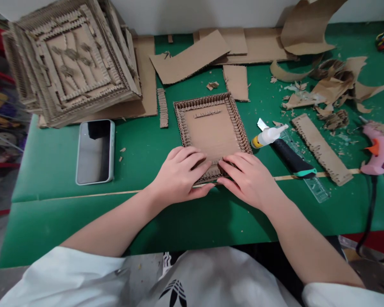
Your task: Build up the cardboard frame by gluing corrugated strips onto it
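A shallow square cardboard tray point(211, 128) with corrugated walls lies on the green table in front of me. My left hand point(184, 172) is closed over its near wall, fingers inside and thumb along the outer side. On the same wall, a little to the right, my right hand point(245, 177) pinches in the same way. The fingertips of both hands almost meet at the middle of that wall. Inside the tray, near its far wall, lies a thin corrugated strip point(208, 114). The hands cover part of the near wall.
A phone point(95, 151) and stacked cardboard panels point(77, 59) are at left. To the right are a glue bottle point(269, 135), a utility knife point(292, 157), a clear ruler point(318, 189), a cardboard strip point(321, 149) and a pink glue gun point(380, 147). Cardboard scraps point(329, 91) lie behind.
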The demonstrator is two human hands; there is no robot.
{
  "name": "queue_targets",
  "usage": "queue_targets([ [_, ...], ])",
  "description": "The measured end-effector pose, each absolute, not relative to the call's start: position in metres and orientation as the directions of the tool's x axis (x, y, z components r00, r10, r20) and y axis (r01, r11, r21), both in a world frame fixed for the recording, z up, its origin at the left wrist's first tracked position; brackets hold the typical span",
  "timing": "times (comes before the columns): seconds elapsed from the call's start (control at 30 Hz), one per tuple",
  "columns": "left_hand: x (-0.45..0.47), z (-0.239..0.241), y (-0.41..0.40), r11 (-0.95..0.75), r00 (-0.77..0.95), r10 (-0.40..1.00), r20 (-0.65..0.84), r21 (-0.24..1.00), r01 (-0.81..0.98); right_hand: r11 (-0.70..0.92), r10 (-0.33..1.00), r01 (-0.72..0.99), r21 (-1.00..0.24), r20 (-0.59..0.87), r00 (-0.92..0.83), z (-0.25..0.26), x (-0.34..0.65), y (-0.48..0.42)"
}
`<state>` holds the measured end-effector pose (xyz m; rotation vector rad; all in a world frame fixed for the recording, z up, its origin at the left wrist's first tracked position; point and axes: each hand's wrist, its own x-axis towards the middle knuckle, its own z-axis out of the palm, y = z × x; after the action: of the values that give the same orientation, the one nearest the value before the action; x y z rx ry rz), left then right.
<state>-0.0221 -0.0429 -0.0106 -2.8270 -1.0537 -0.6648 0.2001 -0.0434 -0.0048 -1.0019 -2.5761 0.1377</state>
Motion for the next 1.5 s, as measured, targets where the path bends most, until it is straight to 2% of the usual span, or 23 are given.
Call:
queue_targets([
  [0.57,-0.021,-0.013,-0.043,-0.766,0.668,0.614,0.421,0.111,0.634,0.734,0.678,0.649,-0.202,0.282,-0.679,-0.002,0.199,-0.045],
  [0.7,-0.021,-0.013,-0.043,-0.775,0.660,0.608,0.440,0.149,0.615,0.741,0.662,0.622,-0.253,0.430,-0.613,0.004,0.208,-0.042],
  [0.8,-0.020,-0.013,-0.043,-0.796,0.678,0.589,0.440,0.169,0.582,0.735,0.651,0.633,-0.244,0.516,-0.557,0.006,0.213,-0.039],
  [1.03,-0.018,-0.015,-0.043,-0.819,0.741,0.568,0.358,0.162,0.550,0.764,0.612,0.636,-0.107,0.433,-0.662,-0.002,0.210,-0.037],
  [1.2,-0.017,-0.017,-0.044,-0.817,0.739,0.570,0.359,0.156,0.555,0.744,0.646,0.659,-0.112,0.372,-0.666,-0.005,0.207,-0.039],
  [1.5,-0.017,-0.016,-0.044,-0.815,0.736,0.575,0.358,0.165,0.556,0.738,0.635,0.671,-0.074,0.414,-0.652,-0.006,0.206,-0.040],
])
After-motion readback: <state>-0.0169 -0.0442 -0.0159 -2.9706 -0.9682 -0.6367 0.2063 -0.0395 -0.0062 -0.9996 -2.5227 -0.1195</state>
